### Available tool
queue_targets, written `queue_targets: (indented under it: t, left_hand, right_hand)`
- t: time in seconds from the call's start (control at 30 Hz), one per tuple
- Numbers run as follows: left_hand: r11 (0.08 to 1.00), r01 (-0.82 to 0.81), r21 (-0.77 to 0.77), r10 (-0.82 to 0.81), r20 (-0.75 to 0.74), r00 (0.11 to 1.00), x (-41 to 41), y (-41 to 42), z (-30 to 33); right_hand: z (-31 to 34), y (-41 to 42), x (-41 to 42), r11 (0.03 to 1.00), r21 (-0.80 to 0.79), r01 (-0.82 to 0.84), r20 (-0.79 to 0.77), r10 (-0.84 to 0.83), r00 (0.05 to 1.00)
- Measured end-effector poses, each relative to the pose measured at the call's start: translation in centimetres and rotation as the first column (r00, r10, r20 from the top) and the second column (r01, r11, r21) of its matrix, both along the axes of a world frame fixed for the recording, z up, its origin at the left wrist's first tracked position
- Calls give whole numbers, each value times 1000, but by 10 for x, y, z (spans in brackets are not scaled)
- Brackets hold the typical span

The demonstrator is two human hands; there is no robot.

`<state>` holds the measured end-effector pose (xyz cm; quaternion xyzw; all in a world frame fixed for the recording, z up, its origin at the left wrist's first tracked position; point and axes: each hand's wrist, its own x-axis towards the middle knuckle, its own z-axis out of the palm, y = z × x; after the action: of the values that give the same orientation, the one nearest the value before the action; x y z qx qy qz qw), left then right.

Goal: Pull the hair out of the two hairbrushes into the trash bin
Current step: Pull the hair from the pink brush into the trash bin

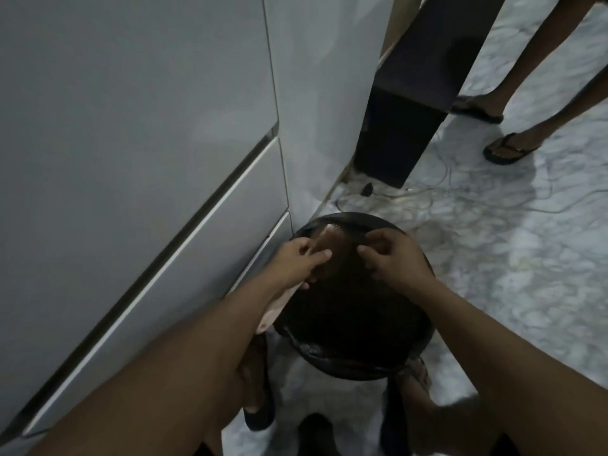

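Dim and grey all over, soft and blurry, dark shadow inside the trash bin (pixel 355 360), lines bend at the edges, brighter floor (pixel 493 258) on the right

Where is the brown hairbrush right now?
In the head view, the brown hairbrush is held in the left hand over the far side of the round black trash bin, beside the grey cabinet, with the right hand just to its right.

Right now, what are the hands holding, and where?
The left hand grips a brown hairbrush by its lower end, over the trash bin. The right hand is pinched; what it holds is unclear.
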<state>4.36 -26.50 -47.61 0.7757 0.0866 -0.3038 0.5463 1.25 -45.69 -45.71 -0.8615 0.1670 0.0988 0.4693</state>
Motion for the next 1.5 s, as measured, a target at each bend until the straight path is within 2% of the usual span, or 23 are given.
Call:
queue_targets:
  t: [0.23,0.33,0.47,0.63,0.73,0.8,0.93,1.2,1.33,1.43,1.5]
  left_hand:
    - [987,132,90,-130,-27,991,8,-7,-8]
    - [967,211,145,-209,-25,978,11,-8,-9]
    - [928,280,245,-287,-11,958,16,-8,-12]
    - [920,251,300,-259,-13,966,21,-5,-13]
    - [936,230,267,-228,-37,973,20,-7,-13]
    - [947,229,225,-223,-54,973,19,-12,-10]
    - [955,244,166,-230,-100,968,15,-23,-6]
    - [937,341,82,-320,-200,926,12,-25,1]
    - [926,346,150,-337,-84,938,9,-26,1]
    - [889,298,347,-354,108,929,9,-26,-6]
    - [855,272,442,-378,170,910,10,-25,-9]
  right_hand:
    - [-23,5,6,998,48,-45,-8,45,999]
    - [-24,10,8,995,8,-96,9,95,995]
    - [-22,1,12,997,-65,-46,-4,46,999]
    - [-19,-30,13,990,-105,91,-10,-93,996]
    - [-18,-45,10,988,-122,93,-34,-97,995]
    - [-17,-47,9,996,-58,71,-84,-75,994]
    - [-10,-31,5,979,182,92,-193,-56,980]
    - [1,-14,10,952,298,73,-230,-3,973]
    - [6,-8,14,942,329,67,-218,6,976]
    - [5,-5,17,923,375,85,-241,9,971]
    - [5,-9,18,943,324,75,-231,2,973]
